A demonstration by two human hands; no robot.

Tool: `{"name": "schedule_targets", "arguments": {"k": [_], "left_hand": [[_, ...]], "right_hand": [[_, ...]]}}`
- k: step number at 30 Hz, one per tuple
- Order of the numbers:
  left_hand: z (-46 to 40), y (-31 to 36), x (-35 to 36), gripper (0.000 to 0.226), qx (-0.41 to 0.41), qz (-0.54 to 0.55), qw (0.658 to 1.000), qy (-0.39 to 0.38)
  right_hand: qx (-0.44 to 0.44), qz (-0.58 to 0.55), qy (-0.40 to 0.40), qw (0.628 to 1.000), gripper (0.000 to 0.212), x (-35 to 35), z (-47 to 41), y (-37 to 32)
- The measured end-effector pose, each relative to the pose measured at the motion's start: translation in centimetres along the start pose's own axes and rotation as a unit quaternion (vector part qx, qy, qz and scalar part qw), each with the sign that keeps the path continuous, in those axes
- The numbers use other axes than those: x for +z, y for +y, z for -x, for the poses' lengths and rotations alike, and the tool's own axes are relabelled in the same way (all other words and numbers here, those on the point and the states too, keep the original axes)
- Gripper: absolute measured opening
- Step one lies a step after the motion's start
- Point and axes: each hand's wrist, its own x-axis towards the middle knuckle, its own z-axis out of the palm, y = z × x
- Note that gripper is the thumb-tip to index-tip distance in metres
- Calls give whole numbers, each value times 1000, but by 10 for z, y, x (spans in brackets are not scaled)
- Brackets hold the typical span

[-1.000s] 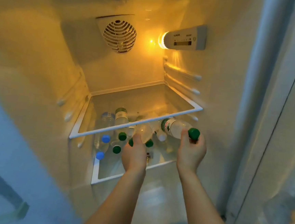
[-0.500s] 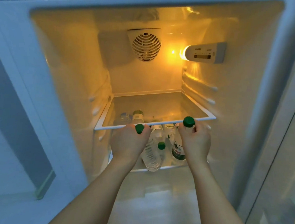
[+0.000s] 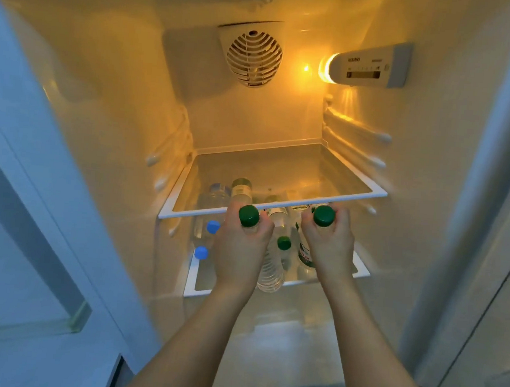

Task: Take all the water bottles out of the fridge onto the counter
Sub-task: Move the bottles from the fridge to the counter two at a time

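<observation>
A warm yellow lamp on the right inner wall lights the fridge interior brightly with glare around it, while the outer frame stays dim and bluish, edges bow from wide-angle distortion, and detail is soft.

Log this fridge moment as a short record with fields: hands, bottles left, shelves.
left hand: grips a green-capped bottle by the neck
right hand: grips another green-capped bottle
bottles left: several on the lower shelf, two with blue caps, one loose green cap
upper glass shelf: nothing on it
fridge light: on
</observation>
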Motion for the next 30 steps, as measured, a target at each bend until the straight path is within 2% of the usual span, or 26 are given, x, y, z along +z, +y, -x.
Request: {"name": "schedule_targets", "arguments": {"k": [3, 10, 14, 17, 20, 24, 26, 29, 30], "left_hand": [[6, -8, 9, 21, -60, 109, 992, -7], [10, -1, 22, 14, -34, 115, 989, -92], [16, -5, 21, 15, -24, 125, 990, -61], [14, -9, 9, 22, -54, 141, 988, -6], [16, -9, -10, 28, -104, 170, 979, 44], [31, -14, -36, 24, -92, 169, 981, 29], [34, -19, -47, 30, -77, 163, 983, 27], [41, -22, -65, 27, -68, 145, 987, 16], [45, -22, -70, 33, -63, 134, 989, 12]], "right_hand": [[-21, 7, 2, 1000, 32, 2, 3, -2], [6, -26, 24, 999, 20, -8, -1, 1], [6, -50, 70, 996, 9, -10, 10, 1], [20, -68, 123, 990, 28, -16, 19, -10], [5, -62, 148, 987, 31, -23, 23, -25], [-4, -56, 132, 990, 30, -26, 37, -42], [-2, -56, 126, 990, 26, -26, 44, -48], [-2, -40, 101, 994, 19, -23, 58, -57], [-1, -31, 91, 995, 18, -21, 63, -59]]}}
